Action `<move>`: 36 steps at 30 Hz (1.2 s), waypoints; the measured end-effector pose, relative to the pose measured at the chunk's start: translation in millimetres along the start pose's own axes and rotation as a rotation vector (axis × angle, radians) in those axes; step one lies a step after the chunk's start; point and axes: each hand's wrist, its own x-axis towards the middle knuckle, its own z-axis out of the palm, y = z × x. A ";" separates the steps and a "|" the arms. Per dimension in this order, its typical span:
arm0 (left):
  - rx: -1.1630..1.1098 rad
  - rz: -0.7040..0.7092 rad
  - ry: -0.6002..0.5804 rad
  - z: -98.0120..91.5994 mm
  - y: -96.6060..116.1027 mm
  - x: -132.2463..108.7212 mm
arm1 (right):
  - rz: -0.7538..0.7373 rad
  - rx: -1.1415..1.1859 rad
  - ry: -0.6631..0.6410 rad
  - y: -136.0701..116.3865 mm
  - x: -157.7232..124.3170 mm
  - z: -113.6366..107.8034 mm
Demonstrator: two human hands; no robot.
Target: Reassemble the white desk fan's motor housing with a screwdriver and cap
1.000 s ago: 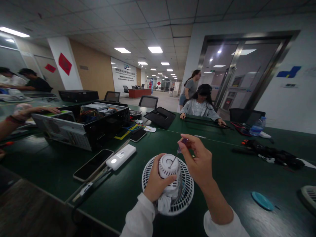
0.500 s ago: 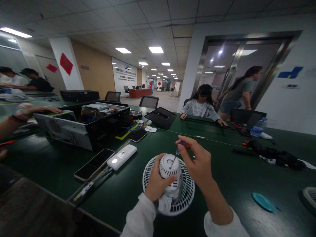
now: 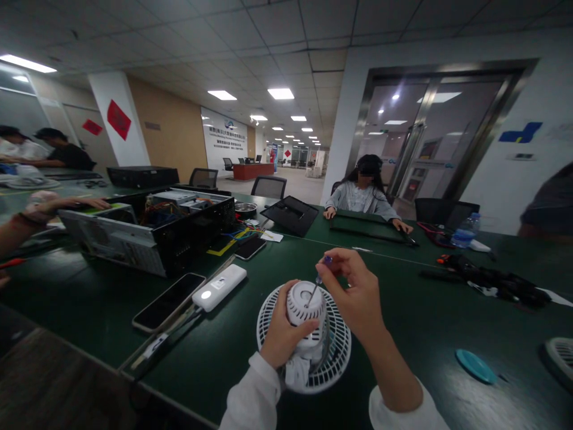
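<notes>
Open computer case (image 3: 152, 236) at 10 o'clock, coloured wires (image 3: 161, 209) inside. Left hand (image 3: 284, 325) clenches white fan motor (image 3: 307, 310), seated on round fan guard (image 3: 338, 352) at 6 o'clock on green table (image 3: 416, 358). Right hand (image 3: 358, 292) pinches small screwdriver (image 3: 319, 286), tip at motor's top.

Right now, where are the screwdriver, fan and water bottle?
Screwdriver (image 3: 314, 292), head view, on its thin metal shaft.
Fan (image 3: 341, 352), head view, on its white grille.
Water bottle (image 3: 463, 237), head view, on its middle.
</notes>
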 end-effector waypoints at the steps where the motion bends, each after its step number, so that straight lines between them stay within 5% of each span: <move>1: 0.003 -0.004 -0.001 0.1 0.5 -0.1 | 0.012 0.014 0.014 -0.1 -0.5 0.8; 5: 0.017 0.006 -0.002 0.3 2.4 -0.1 | -0.034 0.000 0.063 0.0 -1.8 3.0; 11: 0.020 0.035 0.001 0.3 1.0 0.6 | -0.157 0.012 -0.088 -4.9 0.6 -3.3; 36: 0.020 0.016 0.022 0.1 2.1 -0.9 | -0.290 -0.157 0.005 -7.1 4.4 -5.0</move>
